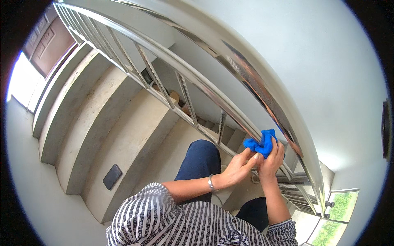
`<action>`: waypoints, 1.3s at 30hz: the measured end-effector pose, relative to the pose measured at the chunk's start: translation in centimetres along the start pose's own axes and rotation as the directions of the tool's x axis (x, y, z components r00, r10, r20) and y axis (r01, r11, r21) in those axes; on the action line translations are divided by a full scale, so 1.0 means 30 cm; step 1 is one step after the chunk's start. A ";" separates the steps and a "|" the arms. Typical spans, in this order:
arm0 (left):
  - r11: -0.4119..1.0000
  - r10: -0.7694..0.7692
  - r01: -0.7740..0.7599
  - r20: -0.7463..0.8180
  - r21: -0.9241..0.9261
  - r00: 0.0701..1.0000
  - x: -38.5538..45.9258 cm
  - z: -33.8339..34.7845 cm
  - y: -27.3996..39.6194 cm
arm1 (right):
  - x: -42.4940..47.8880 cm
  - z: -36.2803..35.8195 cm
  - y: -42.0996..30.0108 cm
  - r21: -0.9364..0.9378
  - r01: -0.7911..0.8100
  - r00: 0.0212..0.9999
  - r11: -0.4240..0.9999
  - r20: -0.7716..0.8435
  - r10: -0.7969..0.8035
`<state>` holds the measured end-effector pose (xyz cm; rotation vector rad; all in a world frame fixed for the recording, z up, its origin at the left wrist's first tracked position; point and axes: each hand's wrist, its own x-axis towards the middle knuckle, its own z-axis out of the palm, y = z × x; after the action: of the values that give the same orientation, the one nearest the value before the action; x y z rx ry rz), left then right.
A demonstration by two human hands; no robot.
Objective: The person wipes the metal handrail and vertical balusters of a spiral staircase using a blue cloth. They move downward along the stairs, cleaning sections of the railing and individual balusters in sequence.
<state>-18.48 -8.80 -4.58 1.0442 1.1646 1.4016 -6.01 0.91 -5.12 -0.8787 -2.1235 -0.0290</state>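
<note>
A crumpled blue cloth [263, 144] is wrapped around the middle rail [212, 97] of a stainless-steel stair railing. My right hand [271, 160] grips the cloth from the right side, fingers curled over it. From the left, my left hand [237, 167] pinches the cloth's lower edge, its thumb beside the right hand's thumb. Above both hands curves the wide, shiny top handrail [261, 72]. Twisted metal balusters [187, 98] run from the middle rail down to the bottom rail [181, 114]. The rail's surface under the cloth is hidden.
Bare concrete steps [123, 113] rise to the left, and a dark smartphone [112, 177] lies on one tread. Beyond the railing, a lower flight [235, 136] descends. A brown panelled door [50, 43] stands at upper left. A window [341, 203] is at lower right.
</note>
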 end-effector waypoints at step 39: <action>0.226 0.302 -0.888 0.839 0.399 0.454 0.329 0.568 -0.343 | -0.531 -0.164 0.558 0.080 -0.296 0.951 0.952 0.123 0.285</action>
<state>-1.46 3.60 -11.72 2.7778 0.8295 0.7887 14.07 2.86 -17.41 -1.1484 -2.0556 0.2791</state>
